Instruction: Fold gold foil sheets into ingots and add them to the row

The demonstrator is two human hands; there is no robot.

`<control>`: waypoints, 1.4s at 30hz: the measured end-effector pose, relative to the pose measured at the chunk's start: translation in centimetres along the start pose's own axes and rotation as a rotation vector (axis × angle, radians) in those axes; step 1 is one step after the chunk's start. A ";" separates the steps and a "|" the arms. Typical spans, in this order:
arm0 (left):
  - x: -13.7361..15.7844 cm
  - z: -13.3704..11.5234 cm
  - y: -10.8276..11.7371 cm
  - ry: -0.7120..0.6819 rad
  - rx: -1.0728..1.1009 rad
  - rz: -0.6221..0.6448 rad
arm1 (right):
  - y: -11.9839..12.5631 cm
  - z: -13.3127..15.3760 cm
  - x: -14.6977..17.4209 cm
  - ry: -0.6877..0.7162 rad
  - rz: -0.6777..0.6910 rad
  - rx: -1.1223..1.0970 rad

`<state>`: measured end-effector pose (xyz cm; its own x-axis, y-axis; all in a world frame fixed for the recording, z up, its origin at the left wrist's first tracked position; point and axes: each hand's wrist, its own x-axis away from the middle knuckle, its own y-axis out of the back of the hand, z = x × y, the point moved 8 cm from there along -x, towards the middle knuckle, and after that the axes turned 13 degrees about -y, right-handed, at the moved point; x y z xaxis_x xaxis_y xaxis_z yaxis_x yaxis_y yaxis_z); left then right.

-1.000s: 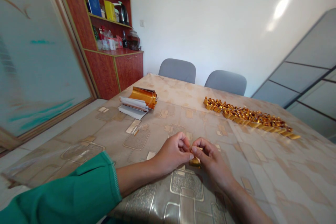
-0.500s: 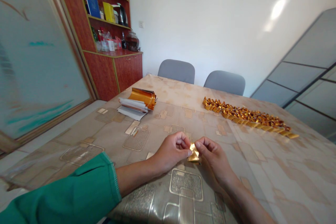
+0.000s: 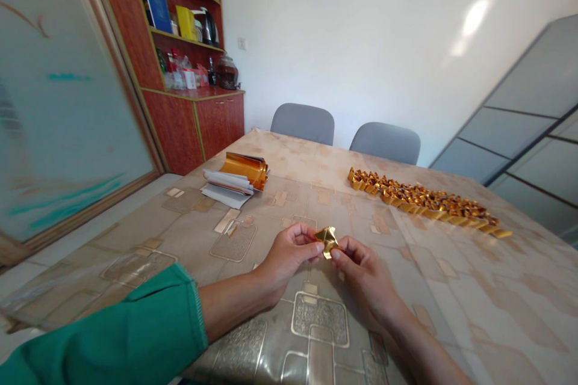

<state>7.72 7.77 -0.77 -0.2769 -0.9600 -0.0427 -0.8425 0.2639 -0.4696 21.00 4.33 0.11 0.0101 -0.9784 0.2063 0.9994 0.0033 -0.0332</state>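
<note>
A small folded piece of gold foil paper [image 3: 328, 242] is pinched between both hands, just above the near part of the table. My left hand [image 3: 291, 257] grips its left edge with thumb and fingers. On the other side, my right hand [image 3: 361, 264] pinches its lower right corner. Across the table to the right lie rows of folded gold foil pieces [image 3: 424, 198], packed close together. A stack of gold and white foil sheets [image 3: 239, 175], curled at one end, rests at the left.
The table [image 3: 280, 216] has a patterned, clear-covered cloth. Two grey chairs [image 3: 302, 123] stand at its far side. A red wooden cabinet [image 3: 194, 126] with shelves of household items is at the back left, next to a frosted glass door [image 3: 67, 120].
The foil piece has risen slightly and been turned, so its pointed, folded shape faces up. Both hands have shifted their grip around it.
</note>
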 end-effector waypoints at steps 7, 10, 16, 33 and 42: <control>0.0 0.0 0.0 -0.016 -0.028 -0.004 | 0.1 -0.3 -0.2 0.044 0.009 -0.001; -0.1 -1.0 0.1 -0.119 -0.099 -0.020 | -0.5 -0.2 -0.1 0.025 0.033 -0.055; 0.1 -2.9 -0.6 -0.328 -0.296 0.050 | -2.1 0.0 0.3 -0.034 0.168 -0.140; 1.8 -5.3 -1.8 -0.622 -0.642 0.154 | -0.8 1.4 0.7 0.185 -0.026 0.023; 0.4 -3.5 -1.5 -0.357 -0.388 0.137 | -0.7 1.8 0.8 0.259 -0.039 0.121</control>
<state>7.21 7.31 3.01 -0.2790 -0.8687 -0.4092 -0.9370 0.3395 -0.0820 20.34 3.93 2.02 -0.0212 -0.9984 -0.0521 0.9957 -0.0258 0.0895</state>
